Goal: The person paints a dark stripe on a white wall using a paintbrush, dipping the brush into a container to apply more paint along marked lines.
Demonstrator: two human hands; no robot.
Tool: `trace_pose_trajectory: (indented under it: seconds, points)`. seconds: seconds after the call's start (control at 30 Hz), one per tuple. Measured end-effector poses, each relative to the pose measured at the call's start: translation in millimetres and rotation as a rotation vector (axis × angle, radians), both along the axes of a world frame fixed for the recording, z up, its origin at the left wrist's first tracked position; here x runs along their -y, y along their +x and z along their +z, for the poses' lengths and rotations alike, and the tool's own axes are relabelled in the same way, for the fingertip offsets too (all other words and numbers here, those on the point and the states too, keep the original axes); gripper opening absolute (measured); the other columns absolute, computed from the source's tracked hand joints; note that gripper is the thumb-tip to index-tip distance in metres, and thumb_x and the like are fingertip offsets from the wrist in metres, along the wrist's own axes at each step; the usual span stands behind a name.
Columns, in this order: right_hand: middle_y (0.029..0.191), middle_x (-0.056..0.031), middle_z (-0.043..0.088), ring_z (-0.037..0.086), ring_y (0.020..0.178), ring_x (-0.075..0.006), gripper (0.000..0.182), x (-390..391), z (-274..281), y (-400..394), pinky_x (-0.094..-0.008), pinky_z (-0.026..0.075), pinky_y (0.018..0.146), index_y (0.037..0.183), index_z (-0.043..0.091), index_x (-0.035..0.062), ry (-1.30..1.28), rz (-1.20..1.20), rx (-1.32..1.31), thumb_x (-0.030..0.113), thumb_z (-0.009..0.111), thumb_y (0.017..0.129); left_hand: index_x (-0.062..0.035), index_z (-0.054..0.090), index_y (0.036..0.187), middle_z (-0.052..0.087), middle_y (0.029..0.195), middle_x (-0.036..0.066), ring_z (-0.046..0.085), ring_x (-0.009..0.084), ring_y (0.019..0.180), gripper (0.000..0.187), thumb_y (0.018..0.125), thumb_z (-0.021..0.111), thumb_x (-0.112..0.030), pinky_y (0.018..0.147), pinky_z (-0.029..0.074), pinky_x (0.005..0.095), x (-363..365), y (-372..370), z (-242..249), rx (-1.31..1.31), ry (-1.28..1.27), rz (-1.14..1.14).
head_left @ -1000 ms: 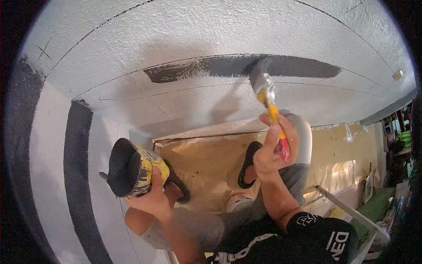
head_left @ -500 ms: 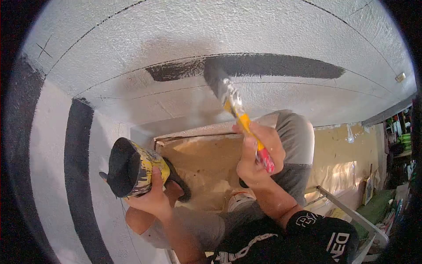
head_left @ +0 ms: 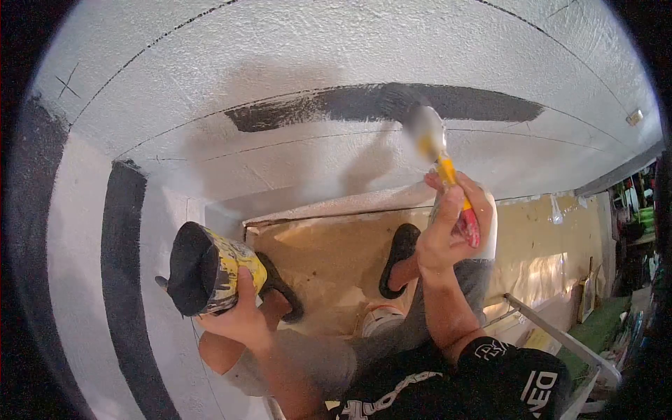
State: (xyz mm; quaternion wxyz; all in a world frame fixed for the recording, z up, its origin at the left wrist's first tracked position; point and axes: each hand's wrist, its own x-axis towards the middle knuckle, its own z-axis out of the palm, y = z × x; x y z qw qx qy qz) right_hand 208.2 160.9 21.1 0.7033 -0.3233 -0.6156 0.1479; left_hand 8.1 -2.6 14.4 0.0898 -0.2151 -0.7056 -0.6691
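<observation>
In my right hand [head_left: 455, 220] is a paintbrush [head_left: 446, 171] with a yellow and red handle, fingers closed around it. Its dark bristles are blurred and touch the dark painted stripe [head_left: 476, 105] on the white textured wall [head_left: 392, 42]. The stripe lies along a thin drawn line, with another line below it; its left part is patchy. My left hand [head_left: 241, 315] grips a yellow, paint-smeared can [head_left: 229, 273] from below and the side. The can is tilted, its opening toward the left, and the inside is coated dark.
Two dark vertical bands [head_left: 124, 259] run down the wall at left. Brown covering [head_left: 322, 259] lies on the floor by my feet. A white bucket [head_left: 383, 318] stands between my legs. A metal frame [head_left: 553, 332] and assorted items are at right.
My right hand and the brush have swept to the right along the stripe. My right leg has shifted, so its foot now shows. The left hand and can stay nearly in place.
</observation>
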Motion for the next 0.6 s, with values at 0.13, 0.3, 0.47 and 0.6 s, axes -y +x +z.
trace_pose_trajectory:
  seconds: [0.13, 0.3, 0.47, 0.6]
  points:
    - [0.101, -0.0225, 0.059, 0.065, 0.081, -0.0295, 0.02, 4, 0, 15, -0.0408, 0.059, 0.072, 0.108, 0.05, -0.0083, -0.022, -0.06, -0.026, 0.006, 0.049, 0.094, 0.0077, 0.046, 0.119, 0.06, 0.111, 0.017, 0.061, 0.0222, 0.095, 0.058, 0.071, 0.077, 0.004, 0.081, 0.052, 0.0337, 0, 1, 1, -0.012, 0.003, -0.06]
    - [0.091, -0.0206, 0.064, 0.066, 0.074, -0.0274, 0.02, 5, 0, 24, -0.0351, 0.053, 0.068, 0.108, 0.055, -0.0064, 0.071, -0.094, -0.212, 0.003, 0.052, 0.091, 0.0058, 0.049, 0.118, 0.061, 0.111, 0.015, 0.061, 0.0215, 0.095, 0.053, 0.073, 0.076, 0.003, 0.08, 0.053, 0.0316, 3, -3, -5, -0.03, 0.01, -0.063]
    - [0.1, -0.0245, 0.059, 0.066, 0.079, -0.0287, 0.021, 8, -4, 15, -0.0394, 0.057, 0.071, 0.11, 0.05, -0.0081, 0.035, -0.085, 0.053, 0.004, 0.048, 0.093, 0.0066, 0.048, 0.118, 0.061, 0.111, 0.016, 0.061, 0.0216, 0.094, 0.053, 0.073, 0.076, 0.004, 0.08, 0.054, 0.0322, 3, -7, -12, -0.107, 0.015, -0.036]
    - [0.097, -0.0234, 0.061, 0.066, 0.078, -0.0281, 0.021, 10, -3, -17, -0.036, 0.055, 0.07, 0.11, 0.051, -0.0076, 0.043, -0.008, 0.074, 0.002, 0.05, 0.092, 0.0067, 0.048, 0.118, 0.06, 0.111, 0.016, 0.061, 0.0218, 0.094, 0.053, 0.073, 0.076, 0.003, 0.08, 0.053, 0.033, -1, -2, -5, -0.107, -0.013, 0.014]
